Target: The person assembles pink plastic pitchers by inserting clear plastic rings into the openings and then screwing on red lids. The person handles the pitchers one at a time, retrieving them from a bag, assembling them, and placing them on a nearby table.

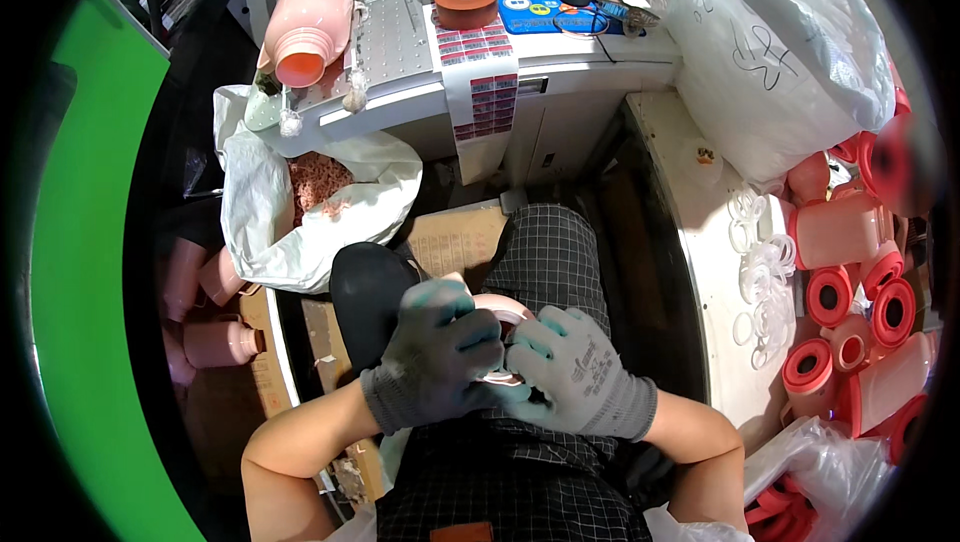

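Note:
Over my lap, both hands in grey work gloves close around a small pink round-rimmed piece [503, 306]. My left hand [432, 352] curls its fingers against the left side of the piece. From the right, my right hand [570, 370] grips it with bent fingers, the fingertips of both hands nearly meeting in front. Only the curved pink rim and a pale lower edge show; the gloves cover the rest, so I cannot tell whether it is a bottle mouth or a lid.
A pink bottle [315, 17] lies on a perforated plate at the bench's left. A brown tape roll [466, 4] sits above a hanging label strip [482, 87]. Pink scraps fill a white sack [255, 212]. At right are clear rings [768, 287], red-and-pink bottle parts [830, 297] and a large white bag [770, 52].

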A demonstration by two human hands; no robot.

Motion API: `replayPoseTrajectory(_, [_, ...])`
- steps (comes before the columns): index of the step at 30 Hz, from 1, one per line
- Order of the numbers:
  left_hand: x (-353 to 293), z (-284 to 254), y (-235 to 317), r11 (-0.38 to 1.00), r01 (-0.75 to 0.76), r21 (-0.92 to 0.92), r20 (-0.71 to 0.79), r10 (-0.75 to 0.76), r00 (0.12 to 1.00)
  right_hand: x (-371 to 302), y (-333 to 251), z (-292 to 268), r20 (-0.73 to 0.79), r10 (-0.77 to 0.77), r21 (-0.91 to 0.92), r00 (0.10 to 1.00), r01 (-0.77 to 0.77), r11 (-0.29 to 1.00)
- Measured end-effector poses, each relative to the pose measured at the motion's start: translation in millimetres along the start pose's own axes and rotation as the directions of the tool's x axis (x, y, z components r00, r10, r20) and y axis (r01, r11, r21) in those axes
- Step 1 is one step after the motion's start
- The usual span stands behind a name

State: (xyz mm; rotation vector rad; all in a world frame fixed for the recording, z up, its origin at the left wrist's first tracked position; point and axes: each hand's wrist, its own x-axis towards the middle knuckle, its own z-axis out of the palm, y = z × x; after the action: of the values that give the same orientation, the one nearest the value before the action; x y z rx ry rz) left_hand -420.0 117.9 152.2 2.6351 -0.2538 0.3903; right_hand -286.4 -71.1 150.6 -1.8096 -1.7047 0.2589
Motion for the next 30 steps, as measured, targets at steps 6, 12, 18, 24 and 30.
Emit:
replayPoseTrajectory(6, [-8,-2,-1,0.971,-0.060,0.230,-0.071,0.078,0.994,4,-3,6,-0.087,-0.023,-0.022,0.996,0.021,1.000])
replayPoseTrajectory(12, [15,-18,13,0.923,0.107,0.369,-0.041,-0.098,0.994,11,0,18,-0.245,-0.115,-0.131,0.963,0.084,0.988])
replayPoseTrajectory(18, [60,-36,6,0.915,0.042,0.402,0.265,-0.159,0.951,9,5,23,-0.254,-0.105,-0.179,0.962,0.060,0.982])
replayPoseTrajectory(24, [79,-32,-9,0.935,-0.153,0.320,0.184,0.097,0.978,1,9,22,-0.254,-0.069,-0.175,0.965,0.024,0.984])
replayPoseTrajectory(30, [79,-23,-14,0.898,-0.155,0.411,0.287,0.033,0.957,0,8,19,-0.178,-0.027,-0.105,0.984,0.008,0.994])
